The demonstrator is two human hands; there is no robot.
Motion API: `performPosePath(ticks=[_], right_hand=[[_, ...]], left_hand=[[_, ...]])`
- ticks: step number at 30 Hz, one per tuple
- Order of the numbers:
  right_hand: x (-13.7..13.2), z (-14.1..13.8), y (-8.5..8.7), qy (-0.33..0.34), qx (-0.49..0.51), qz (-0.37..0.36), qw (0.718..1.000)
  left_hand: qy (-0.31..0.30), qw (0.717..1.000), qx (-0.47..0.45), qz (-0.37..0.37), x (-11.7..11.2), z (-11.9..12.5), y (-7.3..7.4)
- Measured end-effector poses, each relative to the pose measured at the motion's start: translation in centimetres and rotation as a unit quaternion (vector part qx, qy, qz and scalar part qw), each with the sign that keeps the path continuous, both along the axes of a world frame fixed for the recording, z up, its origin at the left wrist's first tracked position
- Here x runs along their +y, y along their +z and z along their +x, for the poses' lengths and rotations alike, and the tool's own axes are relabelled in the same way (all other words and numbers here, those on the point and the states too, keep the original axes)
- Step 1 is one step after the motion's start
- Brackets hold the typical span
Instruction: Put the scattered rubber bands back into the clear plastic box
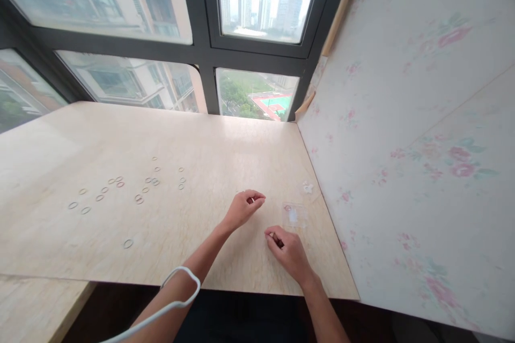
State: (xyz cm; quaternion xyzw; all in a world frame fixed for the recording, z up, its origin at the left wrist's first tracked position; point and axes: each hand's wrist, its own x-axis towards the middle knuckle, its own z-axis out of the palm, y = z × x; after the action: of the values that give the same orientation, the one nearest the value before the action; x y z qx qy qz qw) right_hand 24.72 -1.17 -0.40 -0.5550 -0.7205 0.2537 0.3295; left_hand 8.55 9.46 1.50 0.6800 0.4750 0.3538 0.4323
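Observation:
My left hand (pixel 244 209) is over the tabletop, thumb and fingers pinched together. My right hand (pixel 288 253) is lower and to the right, its fingers curled closed with the thumb against them. What either hand holds, if anything, is too small to make out. Just beyond my right hand lies a small clear plastic box (pixel 300 215) with a reddish ring (pixel 287 208) and a whitish piece at it. A small white flower-shaped piece (pixel 308 187) lies behind the box, near the wall. Several thin coloured rings (pixel 104 190) are scattered on the left of the table.
The pale marble-patterned tabletop (pixel 225 155) runs up to dark-framed windows (pixel 205 53). A flower-patterned wall (pixel 402 171) bounds the right side. One separate ring (pixel 127 244) lies near the front edge. A white cable (pixel 177 305) loops around my left forearm.

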Motion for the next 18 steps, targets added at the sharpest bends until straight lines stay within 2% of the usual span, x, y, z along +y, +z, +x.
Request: performPosePath(ticks=[4,7,10,13,18], right_hand=[[0.0,0.1,0.0,-0.004,0.020,-0.019,1.000],[-0.1,0.1,0.1,0.003,0.078,-0.058,0.995],[0.3,-0.7,0.6,0.026,0.140,-0.082,0.986],[1.4,-2.8,1.9,0.067,0.181,-0.071,0.979],[5.3,-8.7,5.0,0.224,0.203,-0.084,0.950]], left_hand=[[0.078,0.995,-0.046,-0.033,-2.0,-3.4,-0.9],[0.097,0.988,-0.099,-0.067,-3.5,-5.8,-1.6],[0.116,0.981,-0.140,-0.068,-4.7,-7.5,-2.2],[0.115,0.980,-0.159,-0.043,-5.6,-8.3,-2.5],[0.065,0.985,-0.162,0.001,-6.2,-8.4,-2.5]])
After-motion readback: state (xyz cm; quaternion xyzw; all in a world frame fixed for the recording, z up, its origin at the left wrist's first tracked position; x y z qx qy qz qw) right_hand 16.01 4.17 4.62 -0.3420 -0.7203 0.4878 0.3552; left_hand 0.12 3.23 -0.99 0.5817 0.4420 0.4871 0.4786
